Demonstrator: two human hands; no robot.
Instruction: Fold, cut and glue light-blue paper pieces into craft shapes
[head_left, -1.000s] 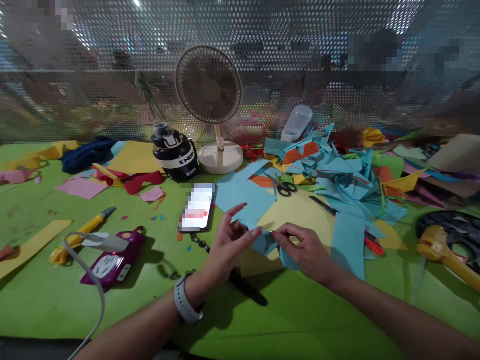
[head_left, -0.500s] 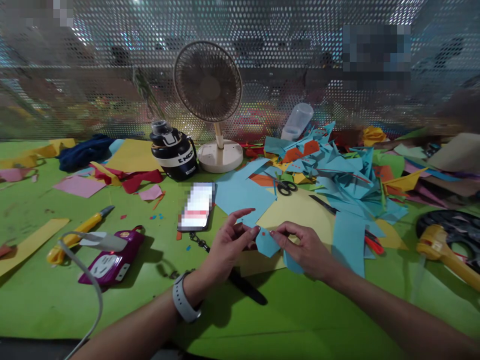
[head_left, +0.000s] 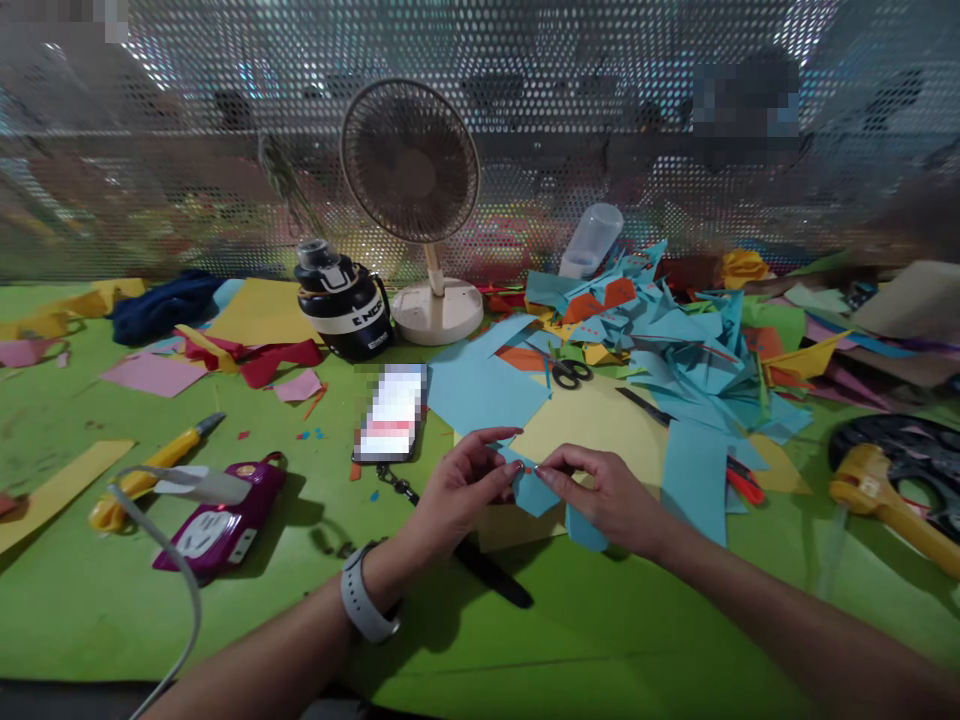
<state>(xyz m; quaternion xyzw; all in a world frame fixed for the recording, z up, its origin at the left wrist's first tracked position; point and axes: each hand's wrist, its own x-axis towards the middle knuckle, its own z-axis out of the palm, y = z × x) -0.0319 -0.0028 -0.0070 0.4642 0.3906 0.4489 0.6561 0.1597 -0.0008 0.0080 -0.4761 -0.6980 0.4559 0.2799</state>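
Between my two hands is a small piece of blue paper (head_left: 535,496) with a tiny orange bit at its top edge. My left hand (head_left: 472,480) pinches its left side between thumb and fingers, the index finger stretched out above. My right hand (head_left: 607,495) pinches the upper right of the same piece. Another blue paper piece (head_left: 585,530) shows just under the right hand; whether it is joined to the held one I cannot tell. Below the hands lies a pale yellow sheet (head_left: 592,420). A black strap-like object (head_left: 495,575) lies on the green table under the left wrist.
Scissors (head_left: 572,374) lie beyond the hands, with a phone (head_left: 391,412) to the left. A black jug (head_left: 345,305) and a fan (head_left: 436,312) stand behind. Blue paper scraps (head_left: 682,340) heap at right. A glue gun (head_left: 885,490), purple device (head_left: 225,515) and yellow cutter (head_left: 165,465) flank them.
My fingers have drawn slightly closer along the paper's top edge, and the orange dot now appears as a narrow bit there. The whole view has shifted slightly.
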